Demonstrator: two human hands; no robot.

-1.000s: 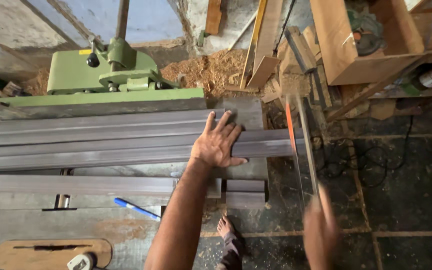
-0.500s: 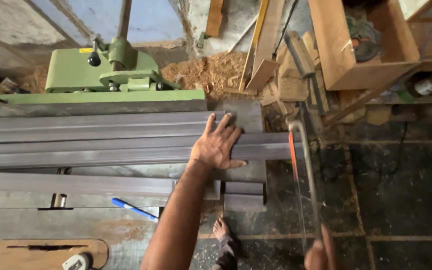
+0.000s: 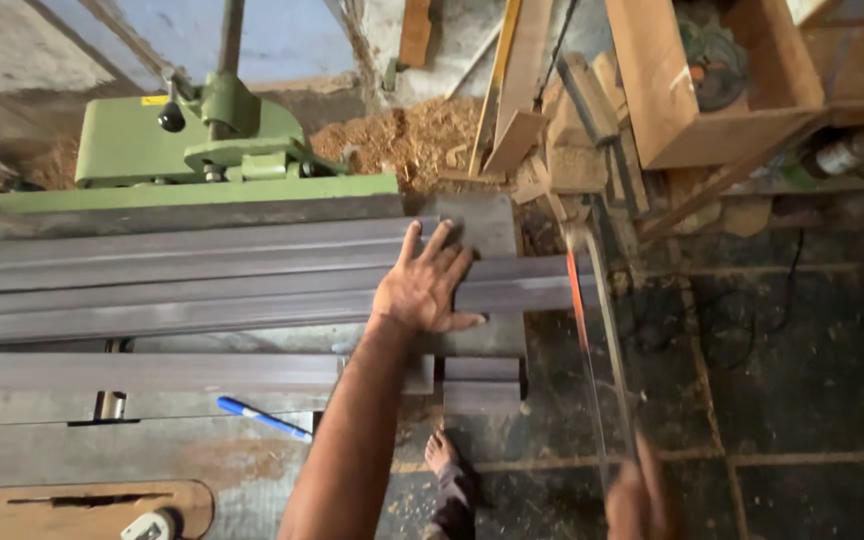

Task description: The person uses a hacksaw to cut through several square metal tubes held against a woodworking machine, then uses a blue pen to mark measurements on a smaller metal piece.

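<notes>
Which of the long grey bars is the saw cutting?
The front bar of the stack, under the left hand's palm: its right end meets the orange-framed saw. The bars behind end short of the blade.

A green machine [image 3: 192,150] stands behind the table [image 3: 102,440], with a heap of sawdust [image 3: 412,140] just beside it. A blue pen [image 3: 262,418] lies on the table. Wooden planks [image 3: 522,80] and an open wooden box [image 3: 712,90] lean by the wall.

Long grey metal profiles [image 3: 252,285] are laid flat, side by side, across the workbench; a hacksaw [image 3: 592,340] is held against their right ends.
</notes>
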